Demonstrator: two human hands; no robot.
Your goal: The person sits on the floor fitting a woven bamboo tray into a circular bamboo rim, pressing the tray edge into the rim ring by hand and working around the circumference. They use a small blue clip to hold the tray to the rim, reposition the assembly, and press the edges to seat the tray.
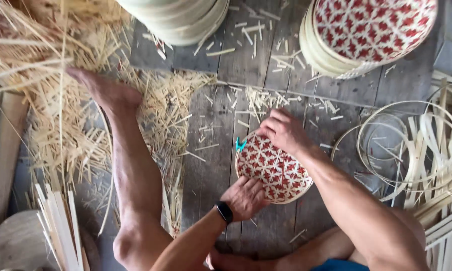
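A floor of grey wooden planks (pixel 211 165) fills the frame, strewn with short pale offcuts. Across the upper left lies a big heap of bamboo slivers and shavings (pixel 50 115), with the person's bare leg (pixel 130 170) stretched over it, foot toward the upper left. At the right edge sits a tangle of thin bamboo hoops and flat strips (pixel 416 150). In the upper right corner stands a stack of finished round trays (pixel 371 30), the top one showing the same red-and-white weave; a second stack of pale round rims (pixel 181 17) sits at the top centre. Flat bamboo slats (pixel 60 231) lean in the lower left.

Just right of the frame's centre, resting on the planks, lies the small woven disc (pixel 273 168). It is round, framed by a thin pale bamboo rim, and its face is a tight lattice of red and white strips forming a repeated star or flower pattern. It tilts slightly, its lower right side lifted toward the person.

The right hand (pixel 285 131) grips the disc's upper edge, fingers curled together over the rim. The left hand (pixel 246 197), with a black band on the wrist, presses on the lower left edge, fingers close together and bent over the rim. A small turquoise tool (pixel 240 144) shows at the disc's upper left edge, touching it; what kind of tool it is cannot be told.
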